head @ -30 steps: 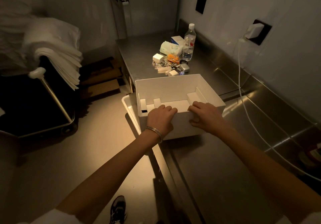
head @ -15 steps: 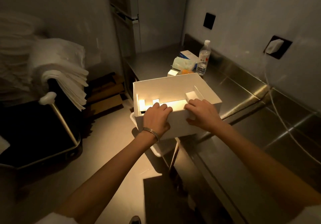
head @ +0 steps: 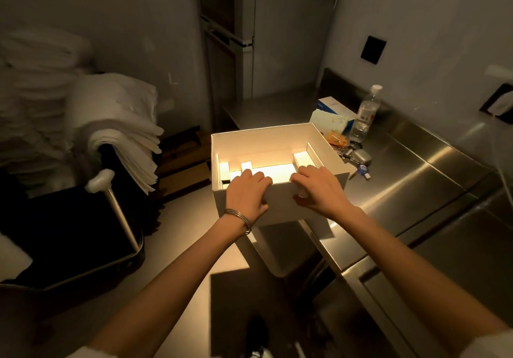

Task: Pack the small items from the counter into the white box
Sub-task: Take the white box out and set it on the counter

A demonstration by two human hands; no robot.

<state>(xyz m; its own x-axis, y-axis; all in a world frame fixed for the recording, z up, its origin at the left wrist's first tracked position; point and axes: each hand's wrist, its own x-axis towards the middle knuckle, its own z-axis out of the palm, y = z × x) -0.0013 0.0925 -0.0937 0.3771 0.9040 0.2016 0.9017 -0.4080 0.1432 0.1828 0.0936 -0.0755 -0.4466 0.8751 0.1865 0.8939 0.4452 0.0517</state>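
Note:
The open white box is lifted off the steel counter, held by its near wall. My left hand and my right hand both grip that wall, fingers curled over the rim. Inside the box lie several small white boxes. Behind the box on the counter sit the small items: an orange packet, a pale green pouch, a blue-and-white carton, a grey case and some small bits.
A clear water bottle stands by the back wall. A white tray hangs over the counter's left edge under the box. A cart with stacked white linen stands on the left. A white cable runs from a wall plug.
Both hands have raised the box off the tray and counter. The view has tilted up, and the box now covers part of the small items.

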